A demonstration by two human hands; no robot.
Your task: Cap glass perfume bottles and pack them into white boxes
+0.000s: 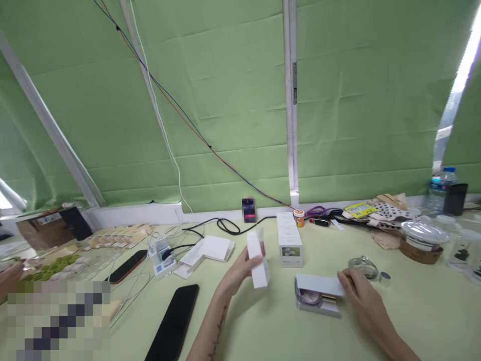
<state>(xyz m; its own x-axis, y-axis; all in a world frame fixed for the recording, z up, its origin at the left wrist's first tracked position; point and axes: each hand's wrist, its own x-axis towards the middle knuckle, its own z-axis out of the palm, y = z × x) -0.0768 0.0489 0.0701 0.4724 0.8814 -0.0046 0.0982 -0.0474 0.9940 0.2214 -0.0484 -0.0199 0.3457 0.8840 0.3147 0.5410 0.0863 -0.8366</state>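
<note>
My left hand (240, 265) is closed around a slim white box (257, 263), held upright over the table. To the right, my right hand (361, 293) pinches the edge of a white flap or card (319, 284) at an open white box (319, 310). Inside that box show a pale round item (310, 297) and small gold-coloured pieces (329, 299); the flap covers part of them. Behind my right hand lie a clear glass object (364, 266) and a small grey cap (385, 279). A row of white boxes (289, 240) stands beyond both hands.
Flat white cartons (206, 251) lie near a power strip (162, 258) with cables. A large black phone (173, 326) rests at the front left, another phone (130, 265) behind it. Lidded tubs (423, 240) stand at right. Another person's hand (10, 278) appears far left.
</note>
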